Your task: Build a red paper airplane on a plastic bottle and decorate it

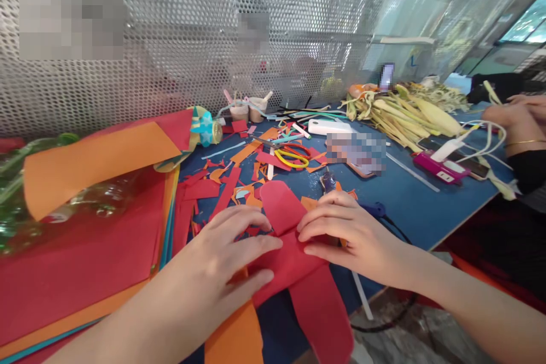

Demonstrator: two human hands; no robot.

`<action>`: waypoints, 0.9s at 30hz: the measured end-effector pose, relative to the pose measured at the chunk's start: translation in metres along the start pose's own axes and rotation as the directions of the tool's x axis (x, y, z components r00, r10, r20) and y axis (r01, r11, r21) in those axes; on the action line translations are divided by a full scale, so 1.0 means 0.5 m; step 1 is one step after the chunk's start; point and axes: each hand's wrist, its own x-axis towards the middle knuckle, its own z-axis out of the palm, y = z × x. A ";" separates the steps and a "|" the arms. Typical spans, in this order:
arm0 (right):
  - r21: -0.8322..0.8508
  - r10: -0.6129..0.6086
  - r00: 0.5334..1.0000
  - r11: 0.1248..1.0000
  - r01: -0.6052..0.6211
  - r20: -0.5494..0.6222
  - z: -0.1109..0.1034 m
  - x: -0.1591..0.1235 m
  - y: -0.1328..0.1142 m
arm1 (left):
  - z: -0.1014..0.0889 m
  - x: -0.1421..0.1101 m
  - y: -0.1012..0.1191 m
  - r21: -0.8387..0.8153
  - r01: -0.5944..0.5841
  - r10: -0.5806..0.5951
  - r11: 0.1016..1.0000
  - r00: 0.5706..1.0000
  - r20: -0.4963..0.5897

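Flat red craft-sheet pieces with rounded ends lie crossed on the blue table in front of me: an upper piece point(284, 202), a middle piece point(285, 261) and a lower piece point(322, 318). My left hand point(232, 261) rests on the left of the middle piece, fingers apart. From the right, my right hand point(341, 230) touches the same piece with its fingertips, fingers stretched and slightly bent. Under my left hand an orange piece point(239, 333) reaches toward the near edge. Beyond my right hand lies a dark blue tool point(375, 210) with a cord, partly hidden.
Left are stacked coloured sheets point(85, 278) and green plastic bottles point(19, 205). Scraps surround scissors point(294, 156) ahead. Farther right are a phone point(358, 156), dried husks point(396, 116), a magenta power strip point(443, 166) and another person's arm point(522, 131). A perforated metal panel point(179, 28) stands behind.
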 end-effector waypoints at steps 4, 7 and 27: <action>-0.043 -0.015 1.000 0.999 0.014 -0.007 0.004 0.004 -0.004 | -0.002 -0.005 -0.011 0.098 -0.018 0.016 0.995 1.000 0.027; -0.082 -0.045 0.998 0.996 0.041 -0.046 0.010 0.006 -0.003 | -0.001 -0.005 -0.013 0.148 -0.043 0.038 0.988 0.999 0.036; -0.174 0.057 0.998 0.983 -0.056 0.003 -0.019 -0.019 0.011 | -0.009 -0.003 -0.009 0.060 0.000 -0.003 0.998 0.999 0.052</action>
